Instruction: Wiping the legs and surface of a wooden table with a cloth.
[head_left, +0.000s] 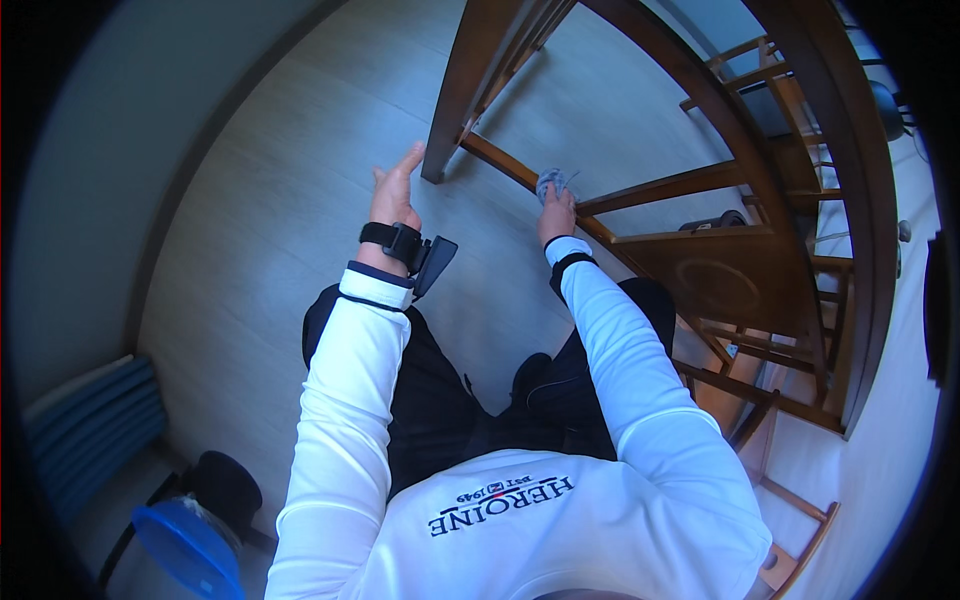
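Observation:
My right hand (558, 215) grips a crumpled grey cloth (551, 180) against the lower rail (504, 159) of a dark brown wooden furniture frame (701, 82). The part of the cloth under my fingers is hidden. My left hand (395, 193) is held over the floor with fingers apart and nothing in it. Just right of its fingertips is the end of a thick wooden leg (450, 112) of the frame. A black strap with a dark device (435, 262) is around my left wrist.
A wooden panel (712, 274) fills part of the frame at right, with more wooden furniture (772, 75) behind it. At lower left are a blue plastic basin (187, 551), a black round container (225, 487) and a blue ribbed stack (105, 427). A wall (135, 150) curves along the left.

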